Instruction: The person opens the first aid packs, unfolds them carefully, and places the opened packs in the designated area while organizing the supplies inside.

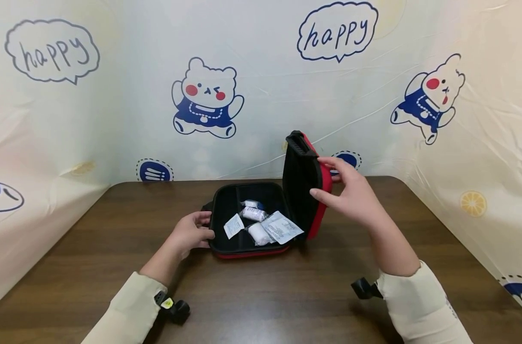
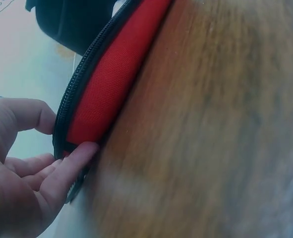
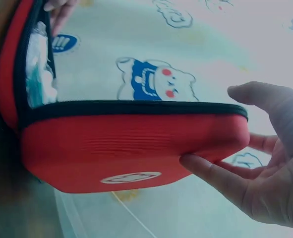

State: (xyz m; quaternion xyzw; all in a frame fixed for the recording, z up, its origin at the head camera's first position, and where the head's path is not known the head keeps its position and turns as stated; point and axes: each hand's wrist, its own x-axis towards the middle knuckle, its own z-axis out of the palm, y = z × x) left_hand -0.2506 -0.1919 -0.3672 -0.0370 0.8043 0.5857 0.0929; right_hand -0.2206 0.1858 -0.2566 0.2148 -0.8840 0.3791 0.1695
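A red zip-up case (image 1: pixel 254 255) with a black lining lies open on the table, its lid (image 1: pixel 316 217) standing nearly upright on the right. Inside the base are wrapped rolls (image 1: pixel 254 213), a white wad in clear plastic (image 1: pixel 259 235), a small white packet (image 1: pixel 233 226) and a larger printed sachet (image 1: pixel 282 227). My left hand (image 1: pixel 191 232) grips the base's left edge; the left wrist view has the fingers around the zip rim (image 2: pixel 82 82). With thumb and fingers, my right hand (image 1: pixel 353 191) holds the lid's edge. An oval label (image 3: pixel 131 177) shows on the lid's outside.
The brown wooden table (image 1: pixel 252 296) runs back to a pale printed sheet (image 1: pixel 261 95) with cartoon bears, which also hangs at both sides. Small black devices (image 1: pixel 180 311) are strapped at both wrists.
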